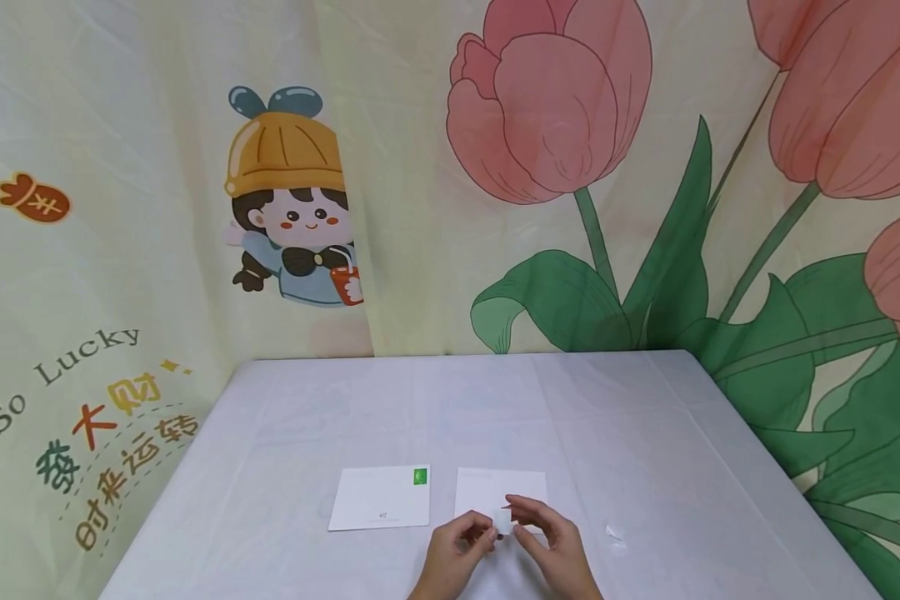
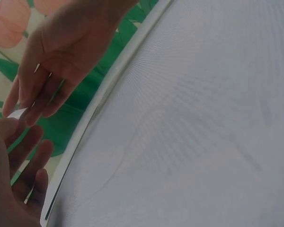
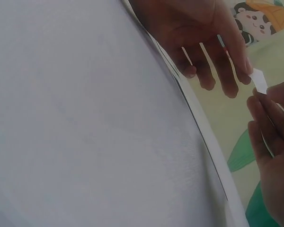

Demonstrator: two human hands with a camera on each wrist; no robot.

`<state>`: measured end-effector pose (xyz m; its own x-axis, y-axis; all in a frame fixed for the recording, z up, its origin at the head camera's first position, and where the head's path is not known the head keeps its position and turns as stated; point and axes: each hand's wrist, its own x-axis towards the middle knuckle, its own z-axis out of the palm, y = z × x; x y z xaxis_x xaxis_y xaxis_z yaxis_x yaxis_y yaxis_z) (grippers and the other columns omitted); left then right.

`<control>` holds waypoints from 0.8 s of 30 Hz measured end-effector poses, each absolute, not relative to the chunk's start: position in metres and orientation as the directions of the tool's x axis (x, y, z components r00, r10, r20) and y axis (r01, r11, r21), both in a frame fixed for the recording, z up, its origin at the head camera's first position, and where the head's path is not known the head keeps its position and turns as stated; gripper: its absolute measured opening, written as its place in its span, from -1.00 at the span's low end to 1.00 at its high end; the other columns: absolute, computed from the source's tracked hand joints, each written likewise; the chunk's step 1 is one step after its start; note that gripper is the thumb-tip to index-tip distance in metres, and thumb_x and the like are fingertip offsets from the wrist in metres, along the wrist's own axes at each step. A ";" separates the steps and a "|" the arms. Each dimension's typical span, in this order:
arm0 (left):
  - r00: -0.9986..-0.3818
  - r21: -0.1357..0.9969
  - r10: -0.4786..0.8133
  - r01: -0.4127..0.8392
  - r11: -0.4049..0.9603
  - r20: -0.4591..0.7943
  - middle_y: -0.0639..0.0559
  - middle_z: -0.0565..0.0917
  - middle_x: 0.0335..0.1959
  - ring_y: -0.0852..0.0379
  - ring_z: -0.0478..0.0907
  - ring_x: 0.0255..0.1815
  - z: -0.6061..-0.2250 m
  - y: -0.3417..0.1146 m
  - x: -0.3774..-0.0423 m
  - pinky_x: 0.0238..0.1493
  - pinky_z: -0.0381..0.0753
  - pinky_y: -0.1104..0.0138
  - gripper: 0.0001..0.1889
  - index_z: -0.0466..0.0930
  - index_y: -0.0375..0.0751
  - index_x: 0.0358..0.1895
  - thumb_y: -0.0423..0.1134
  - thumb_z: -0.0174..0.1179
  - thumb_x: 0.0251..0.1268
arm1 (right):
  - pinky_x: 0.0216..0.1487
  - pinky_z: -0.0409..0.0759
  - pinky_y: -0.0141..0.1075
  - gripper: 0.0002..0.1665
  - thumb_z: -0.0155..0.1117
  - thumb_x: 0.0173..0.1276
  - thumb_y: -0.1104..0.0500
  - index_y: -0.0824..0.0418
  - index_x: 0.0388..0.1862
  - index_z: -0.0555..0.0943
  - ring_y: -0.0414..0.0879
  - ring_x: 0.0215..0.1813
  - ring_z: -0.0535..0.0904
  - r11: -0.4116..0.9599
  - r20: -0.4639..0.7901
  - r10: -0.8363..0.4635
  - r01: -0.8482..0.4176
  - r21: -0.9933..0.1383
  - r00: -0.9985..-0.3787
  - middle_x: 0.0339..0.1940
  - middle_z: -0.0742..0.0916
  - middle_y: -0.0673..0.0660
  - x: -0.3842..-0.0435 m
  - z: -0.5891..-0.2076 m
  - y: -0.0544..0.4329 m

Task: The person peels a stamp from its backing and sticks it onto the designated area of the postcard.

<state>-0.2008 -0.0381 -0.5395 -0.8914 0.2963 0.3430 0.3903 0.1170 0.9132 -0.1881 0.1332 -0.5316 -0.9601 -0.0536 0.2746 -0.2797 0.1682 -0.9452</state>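
Above the table's near part, in the head view, my left hand [image 1: 453,552] pinches the left edge of a small white paper square [image 1: 502,522] between thumb and forefinger. Across from it, my right hand [image 1: 558,546] has its thumb and forefinger at the square's right edge. In the right wrist view the paper square [image 3: 260,81] bridges the fingertips of both hands, its right-hand end between finger and thumb. Just behind the hands lies a blank white envelope [image 1: 498,483], partly hidden by them. To its left is another white envelope [image 1: 378,500] with a green stamp [image 1: 420,476] in its upper right corner.
A small, clear, shiny scrap [image 1: 615,532] lies on the table to the right of my right hand. The white-covered table [image 1: 420,408] reaches back to a printed curtain [image 1: 412,167] with tulips and a cartoon child.
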 end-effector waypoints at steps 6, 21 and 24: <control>-0.891 0.911 0.305 0.390 0.131 0.337 -0.13 0.68 -0.45 0.27 0.52 -0.53 -0.538 -0.038 -0.200 -0.45 0.52 0.40 -0.92 0.57 -0.32 -0.34 -0.36 0.16 0.24 | -0.06 0.52 -0.24 -0.75 0.31 0.18 0.29 0.21 -0.12 0.62 -0.08 -0.17 0.60 0.147 0.334 -0.027 -0.335 -0.931 -0.942 -0.15 0.70 0.10 -0.194 -0.550 0.135; -0.895 0.918 0.302 0.377 0.124 0.327 -0.11 0.68 -0.46 0.29 0.53 -0.52 -0.540 -0.038 -0.202 -0.45 0.52 0.40 -0.93 0.58 -0.32 -0.33 -0.36 0.17 0.22 | -0.11 0.50 -0.26 -0.76 0.35 0.09 0.37 0.14 -0.25 0.66 -0.06 -0.26 0.60 0.179 0.349 0.018 -0.340 -0.923 -0.937 -0.30 0.72 -0.01 -0.194 -0.551 0.135; -0.901 0.925 0.295 0.363 0.113 0.318 -0.12 0.67 -0.46 0.23 0.55 -0.52 -0.540 -0.038 -0.202 -0.44 0.53 0.39 -0.92 0.58 -0.33 -0.31 -0.36 0.17 0.22 | -0.10 0.49 -0.27 -0.78 0.35 0.09 0.38 0.19 -0.25 0.66 -0.06 -0.29 0.61 0.176 0.351 0.018 -0.342 -0.923 -0.936 -0.32 0.72 0.02 -0.189 -0.542 0.133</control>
<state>-0.2017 -0.0381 -0.5400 -0.9011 0.2952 0.3177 0.3632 0.1132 0.9248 -0.1894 0.1334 -0.5417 -0.9364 0.0181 0.3506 -0.3421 0.1765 -0.9229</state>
